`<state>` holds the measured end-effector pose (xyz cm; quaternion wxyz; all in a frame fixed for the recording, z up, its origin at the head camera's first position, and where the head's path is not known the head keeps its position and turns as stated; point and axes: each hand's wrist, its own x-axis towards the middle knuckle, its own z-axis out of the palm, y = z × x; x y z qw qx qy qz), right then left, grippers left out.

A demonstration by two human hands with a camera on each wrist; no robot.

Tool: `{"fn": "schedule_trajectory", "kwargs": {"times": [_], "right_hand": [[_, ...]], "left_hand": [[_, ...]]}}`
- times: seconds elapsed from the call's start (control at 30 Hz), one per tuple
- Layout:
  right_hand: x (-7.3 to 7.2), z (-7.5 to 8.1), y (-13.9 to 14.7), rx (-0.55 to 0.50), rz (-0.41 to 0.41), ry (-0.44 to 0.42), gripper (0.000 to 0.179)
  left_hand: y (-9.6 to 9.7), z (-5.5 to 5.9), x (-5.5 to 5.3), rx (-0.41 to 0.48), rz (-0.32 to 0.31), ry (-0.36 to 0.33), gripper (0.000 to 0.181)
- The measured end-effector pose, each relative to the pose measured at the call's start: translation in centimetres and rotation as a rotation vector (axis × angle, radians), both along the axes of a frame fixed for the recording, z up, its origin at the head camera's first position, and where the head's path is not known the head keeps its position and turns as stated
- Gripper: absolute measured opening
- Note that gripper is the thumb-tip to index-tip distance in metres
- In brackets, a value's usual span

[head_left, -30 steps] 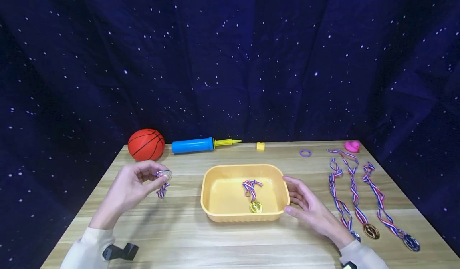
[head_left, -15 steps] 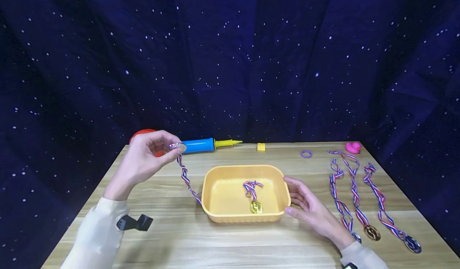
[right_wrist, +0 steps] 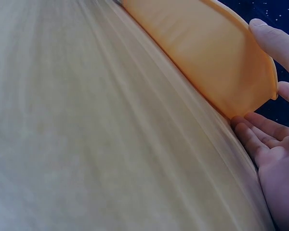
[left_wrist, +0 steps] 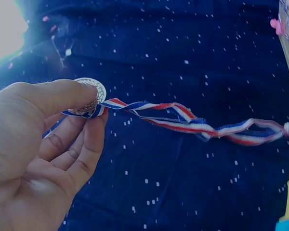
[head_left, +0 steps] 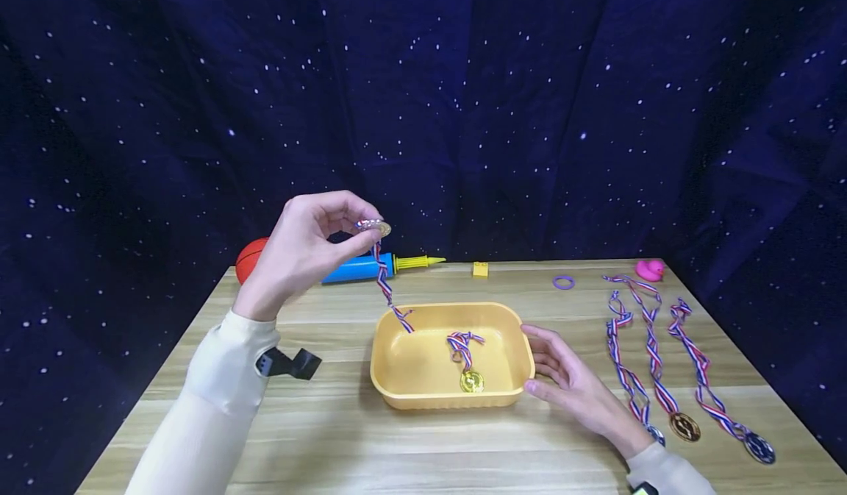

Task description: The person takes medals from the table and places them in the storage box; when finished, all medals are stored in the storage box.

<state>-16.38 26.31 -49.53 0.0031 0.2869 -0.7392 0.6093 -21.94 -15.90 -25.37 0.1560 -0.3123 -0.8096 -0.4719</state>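
Observation:
My left hand pinches a silver-coloured medal by its disc, between thumb and fingers, raised high over the table. Its red, white and blue ribbon dangles from the disc, the lower end overlapping the far left rim of a yellow plastic tub in the head view. Inside that tub lies a gold medal with its ribbon bunched behind it. At the tub's right end rests my right hand, thumb by the rim and relaxed fingers against the side wall.
Three ribboned medals lie at right, including a bronze one and a dark one. Along the back are a red basketball, blue pump, yellow block, purple ring and pink duck.
My left hand has risen and moved right with the medal, its ribbon swinging from beside the tub to over its left rim. The right hand and tub have stayed put.

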Motion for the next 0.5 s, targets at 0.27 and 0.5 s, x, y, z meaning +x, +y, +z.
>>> {"fn": "schedule_trajectory", "kwargs": {"times": [0.27,0.5], "right_hand": [[0.0,0.0,0.2,-0.002,0.001,0.0,0.08],[0.0,0.0,0.1,0.001,0.0,-0.014,0.08]], "left_hand": [[3.3,-0.3,-1.1,-0.051,-0.091,0.035,0.013],[5.1,-3.9,-2.2,-0.106,-0.114,0.017,0.015]]}}
